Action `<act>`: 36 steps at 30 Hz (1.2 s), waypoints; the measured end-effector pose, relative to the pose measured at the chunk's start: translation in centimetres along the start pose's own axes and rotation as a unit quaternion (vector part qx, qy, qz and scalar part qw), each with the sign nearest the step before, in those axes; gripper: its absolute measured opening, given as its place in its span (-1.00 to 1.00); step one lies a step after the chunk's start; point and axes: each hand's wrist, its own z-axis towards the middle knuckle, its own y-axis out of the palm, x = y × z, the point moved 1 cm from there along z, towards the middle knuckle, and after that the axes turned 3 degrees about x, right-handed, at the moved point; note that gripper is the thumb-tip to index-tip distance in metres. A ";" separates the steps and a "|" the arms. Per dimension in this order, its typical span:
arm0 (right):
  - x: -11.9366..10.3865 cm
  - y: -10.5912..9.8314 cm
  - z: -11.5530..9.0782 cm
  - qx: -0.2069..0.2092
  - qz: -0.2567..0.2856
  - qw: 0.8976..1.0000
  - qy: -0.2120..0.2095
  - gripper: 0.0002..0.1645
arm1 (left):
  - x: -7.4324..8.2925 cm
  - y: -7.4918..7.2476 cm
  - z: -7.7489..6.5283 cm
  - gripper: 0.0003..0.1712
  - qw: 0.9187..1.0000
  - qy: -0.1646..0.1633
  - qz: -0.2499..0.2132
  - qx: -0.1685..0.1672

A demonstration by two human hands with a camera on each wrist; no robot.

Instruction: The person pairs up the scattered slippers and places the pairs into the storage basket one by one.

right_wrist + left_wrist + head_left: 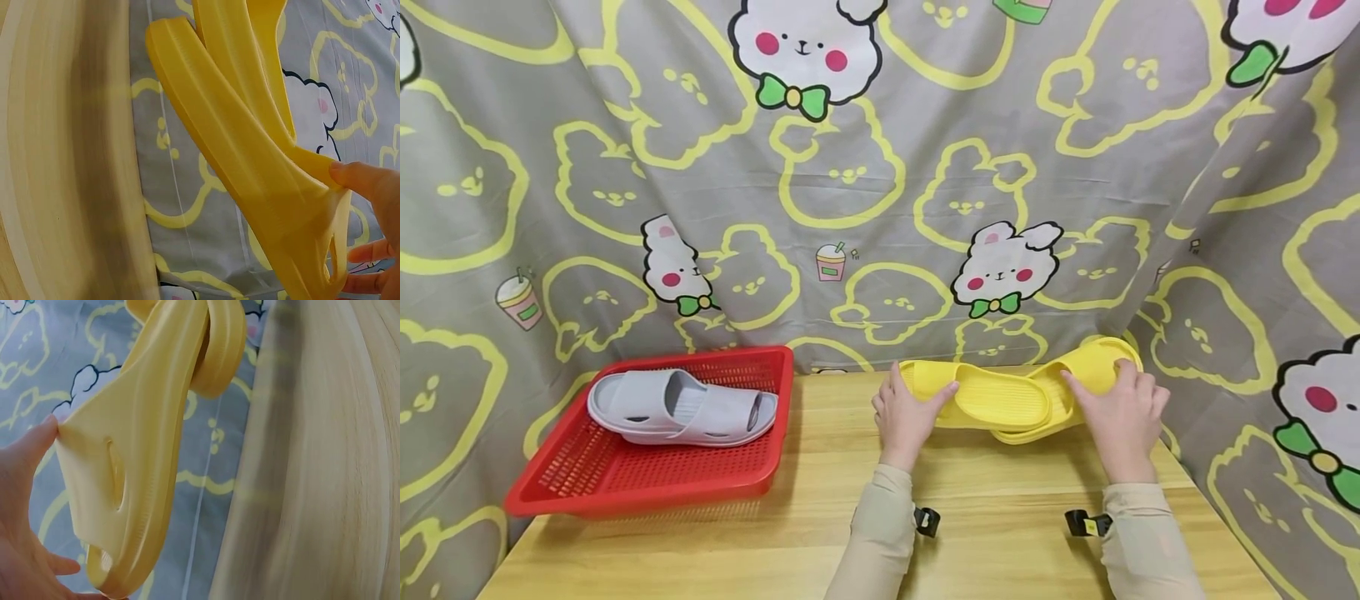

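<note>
Two yellow slide slippers are held near the back edge of the table. My left hand (907,417) grips the left slipper (1002,398) around its toe end, thumb on the strap's edge. My right hand (1122,419) holds the right slipper (1092,367) the same way at its own toe end. Their heel ends overlap in the middle, the left one over the right. In the left wrist view, the strap of the left slipper (144,425) shows a slot-like opening. The right wrist view has the right slipper (250,169) tilted, with my thumb at its strap.
On the left stands a red perforated basket (722,481) with a pair of grey slippers (651,404) inside. The wooden table (1000,550) runs up to a patterned grey curtain (865,242). Black wrist camera mounts (927,522) stick out inward from both sleeves.
</note>
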 end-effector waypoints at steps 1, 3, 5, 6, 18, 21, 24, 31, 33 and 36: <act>0.0 0.0 0.0 0.003 0.000 1.000 -0.003 0.05 | 0.0 0.0 0.0 0.37 1.000 -0.001 0.008 -0.004; 0.0 0.0 0.0 0.010 -0.001 1.000 -0.005 0.04 | 0.0 0.1 -0.1 0.38 1.000 -0.003 0.023 -0.011; 0.0 0.0 0.0 0.020 0.001 1.000 -0.010 0.01 | -0.1 0.2 -0.1 0.40 0.999 -0.004 0.040 -0.017; 0.0 0.1 0.0 0.025 0.002 1.000 -0.012 0.00 | -0.1 0.3 -0.1 0.41 0.999 -0.004 0.047 -0.019; 0.2 0.2 0.0 0.060 0.003 0.998 -0.019 -0.05 | 0.0 0.6 -0.7 0.45 0.995 0.002 0.088 -0.037; 0.2 0.3 0.0 0.073 0.004 0.997 -0.024 -0.07 | 0.1 0.6 -0.8 0.46 0.995 0.000 0.095 -0.042; 0.1 0.3 -0.1 0.088 0.005 0.996 -0.033 -0.09 | 0.1 0.7 -0.8 0.47 0.993 -0.002 0.106 -0.045; 0.2 0.6 -0.3 0.130 0.010 0.989 -0.067 -0.11 | 0.0 0.9 -0.9 0.45 0.991 -0.009 0.119 -0.058; 0.2 0.7 -0.3 0.139 0.010 0.987 -0.077 -0.12 | 0.0 0.9 -1.0 0.45 0.991 -0.010 0.114 -0.064; 0.4 0.6 -0.2 0.145 0.005 0.986 -0.084 -0.11 | 0.1 0.8 -1.0 0.46 0.992 -0.008 0.098 -0.074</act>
